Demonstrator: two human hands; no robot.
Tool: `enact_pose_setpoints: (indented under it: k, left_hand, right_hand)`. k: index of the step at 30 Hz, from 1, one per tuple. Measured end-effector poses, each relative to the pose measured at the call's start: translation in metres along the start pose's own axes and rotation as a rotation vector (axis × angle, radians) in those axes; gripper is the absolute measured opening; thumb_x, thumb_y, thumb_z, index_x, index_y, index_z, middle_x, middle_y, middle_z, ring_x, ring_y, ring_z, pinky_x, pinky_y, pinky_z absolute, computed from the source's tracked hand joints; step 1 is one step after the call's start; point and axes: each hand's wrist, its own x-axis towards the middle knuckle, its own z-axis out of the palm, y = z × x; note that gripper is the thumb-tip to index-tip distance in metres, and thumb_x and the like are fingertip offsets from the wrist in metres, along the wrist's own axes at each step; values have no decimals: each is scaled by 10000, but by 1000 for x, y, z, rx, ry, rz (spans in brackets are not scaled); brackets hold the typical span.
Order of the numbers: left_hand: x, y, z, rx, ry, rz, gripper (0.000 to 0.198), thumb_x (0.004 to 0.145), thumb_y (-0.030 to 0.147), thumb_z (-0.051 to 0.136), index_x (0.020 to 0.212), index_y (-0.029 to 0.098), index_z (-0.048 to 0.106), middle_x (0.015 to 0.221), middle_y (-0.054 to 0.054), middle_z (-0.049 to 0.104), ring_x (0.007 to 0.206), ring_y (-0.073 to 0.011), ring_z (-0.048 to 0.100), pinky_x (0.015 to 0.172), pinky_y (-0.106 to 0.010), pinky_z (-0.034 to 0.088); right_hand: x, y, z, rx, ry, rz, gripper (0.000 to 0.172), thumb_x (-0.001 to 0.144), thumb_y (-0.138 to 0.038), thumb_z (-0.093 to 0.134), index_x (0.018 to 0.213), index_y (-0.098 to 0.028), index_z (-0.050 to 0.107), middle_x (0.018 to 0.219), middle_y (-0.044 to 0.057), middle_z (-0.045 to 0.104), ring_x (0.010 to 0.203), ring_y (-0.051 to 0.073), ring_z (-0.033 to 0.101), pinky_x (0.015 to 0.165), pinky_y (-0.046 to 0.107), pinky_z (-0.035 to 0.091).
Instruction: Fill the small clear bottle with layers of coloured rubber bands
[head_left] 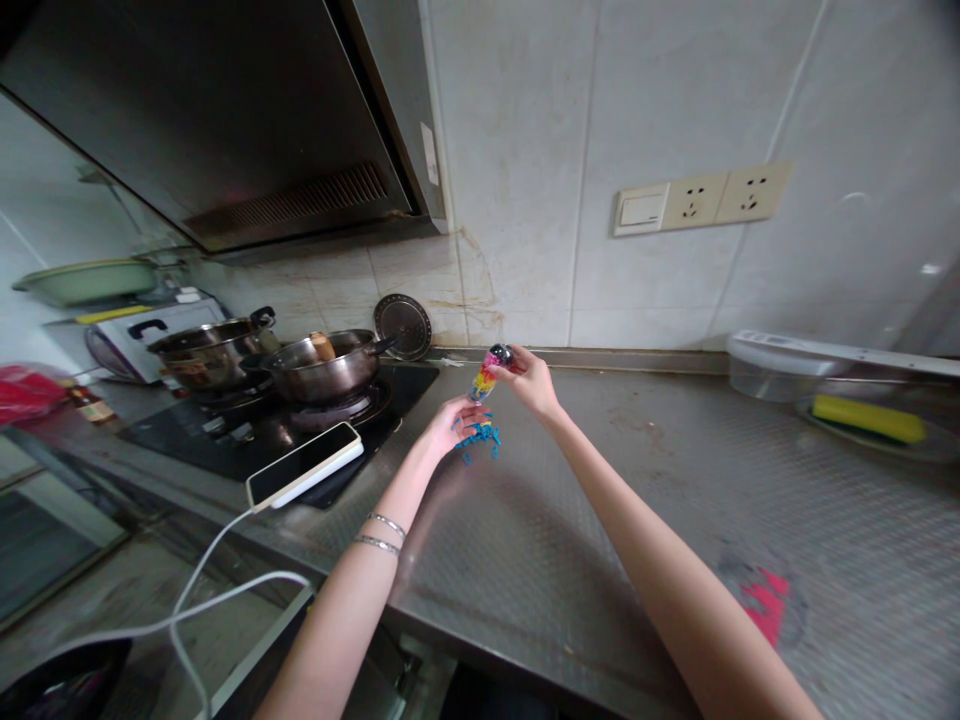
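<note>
A small clear bottle [484,378] with pink and yellow pieces inside and a black end is tilted above the metal counter [525,530]. My right hand [529,382] has its fingers wrapped round the upper, dark end. Just under the bottle's lower end is my left hand [454,422], palm up with its fingers apart. Blue pieces [481,436] lie in a loose heap on the counter beside and below my left fingers, with a little yellow among them. Whether any pieces rest in my left palm is too small to tell.
Two steel pots [330,368] stand on the black stove at the left. A phone [304,465] with a white cable lies at the stove's front edge. On the right are a clear plastic container [780,368], a yellow sponge [868,418] and a pink patch [768,605].
</note>
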Motion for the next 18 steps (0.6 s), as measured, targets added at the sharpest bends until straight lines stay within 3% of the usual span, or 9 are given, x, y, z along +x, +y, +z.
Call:
enact_pose_setpoints:
  k: [5,12,18]
  left_hand:
    - [3,-2,-4,30,-28,39,145,721,152,599,853,91,607,721,-104,667,513,-135,611,353,-173,403]
    - [10,-5,-8,-39,106,30,99,708,114,610,800,78,609,637,-80,650,480,-117,599,344,-152,388]
    - [7,-4,-6,-71,69,28,108,713,103,565,817,98,593,638,-56,643,470,-117,586,371,-184,419]
  right_hand:
    - [0,-6,-5,-46,19,-25,472,635,-367,639,1056,-162,576,929,62,664,802,172,605,741,305,469]
    - [0,-10,-8,-23,28,-50,474,637,-365,636,1060,-159,576,930,68,666,813,172,603,750,305,464]
    - [0,-9,-5,9,0,-18,491,633,-369,645,1069,-156,571,966,73,655,835,175,598,765,307,462]
